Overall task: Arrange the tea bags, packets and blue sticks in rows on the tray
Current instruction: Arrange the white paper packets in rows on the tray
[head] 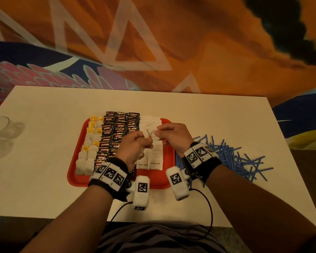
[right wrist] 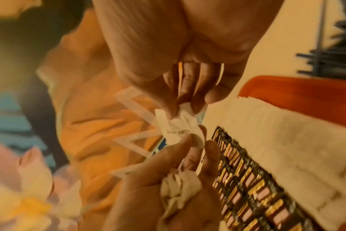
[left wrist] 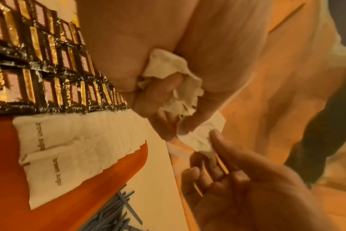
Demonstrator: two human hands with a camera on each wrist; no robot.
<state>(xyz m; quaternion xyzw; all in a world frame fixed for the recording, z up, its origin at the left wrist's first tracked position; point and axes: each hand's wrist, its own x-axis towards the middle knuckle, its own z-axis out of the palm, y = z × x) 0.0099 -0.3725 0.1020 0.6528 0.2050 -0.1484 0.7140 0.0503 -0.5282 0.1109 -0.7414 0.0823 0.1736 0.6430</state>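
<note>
The right hand (right wrist: 180, 51) reaches down from the top and pinches the upper edge of a white sugar packet (right wrist: 180, 129) between thumb and fingertips, while the left hand (right wrist: 164, 187) pinches its lower edge from below and also grips a crumpled bunch of white packets (right wrist: 178, 192) in its palm. To the right, rows of black-and-gold coffee packets (right wrist: 247, 179) lie beside a row of white packets (right wrist: 282, 140) on the red tray (right wrist: 306, 92). A dark, blurred heap at the upper right is probably the blue sticks (right wrist: 330, 62).
</note>
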